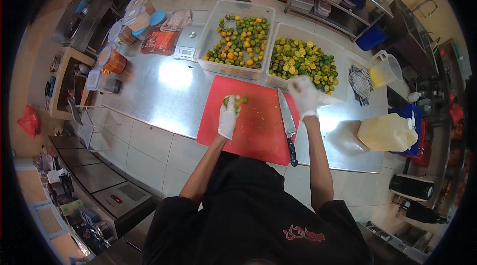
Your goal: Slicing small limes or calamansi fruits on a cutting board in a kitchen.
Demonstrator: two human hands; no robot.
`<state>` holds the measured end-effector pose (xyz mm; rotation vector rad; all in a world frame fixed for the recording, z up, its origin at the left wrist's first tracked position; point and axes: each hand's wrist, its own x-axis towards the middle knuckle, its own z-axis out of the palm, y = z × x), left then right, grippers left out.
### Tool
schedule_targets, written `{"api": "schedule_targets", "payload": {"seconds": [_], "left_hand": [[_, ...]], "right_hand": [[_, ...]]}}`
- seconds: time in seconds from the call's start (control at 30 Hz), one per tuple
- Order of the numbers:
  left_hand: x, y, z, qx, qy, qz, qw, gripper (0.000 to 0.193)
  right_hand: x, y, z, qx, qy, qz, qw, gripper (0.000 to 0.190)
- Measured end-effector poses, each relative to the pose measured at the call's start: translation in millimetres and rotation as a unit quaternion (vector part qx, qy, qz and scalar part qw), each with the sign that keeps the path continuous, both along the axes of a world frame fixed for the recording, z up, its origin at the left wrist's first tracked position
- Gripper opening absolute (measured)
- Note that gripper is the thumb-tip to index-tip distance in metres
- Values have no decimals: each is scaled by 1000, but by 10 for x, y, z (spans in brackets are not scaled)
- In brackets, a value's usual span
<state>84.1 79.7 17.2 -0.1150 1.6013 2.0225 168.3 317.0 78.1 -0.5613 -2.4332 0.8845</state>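
My left hand, in a white glove, is closed around small green citrus pieces above the left part of a red cutting board. My right hand, gloved too, is blurred at the near side of a plastic bin heaped with halved green citrus fruits; whether its fingers hold anything is unclear. A chef's knife with a black handle lies along the board's right side, blade pointing away from me. Small pale bits and seeds are scattered on the board.
Behind the board, another plastic bin contains whole green and orange citrus fruits. A digital scale and lidded tubs stand leftward on the steel table. Rightward are a checked cloth, a jug and a jerrycan.
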Motion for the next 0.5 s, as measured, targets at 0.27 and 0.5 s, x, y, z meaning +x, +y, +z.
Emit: {"api": "schedule_targets", "payload": {"seconds": [0.27,0.5], "left_hand": [[-326,1910,583,-5,223,-149,963,38],[-664,2069,790,-45,111,-241,963,93]], "right_hand": [[130,193,309,-9,58,-153,987,28],[479,-179,-174,-140,82,-228,960,26]]}}
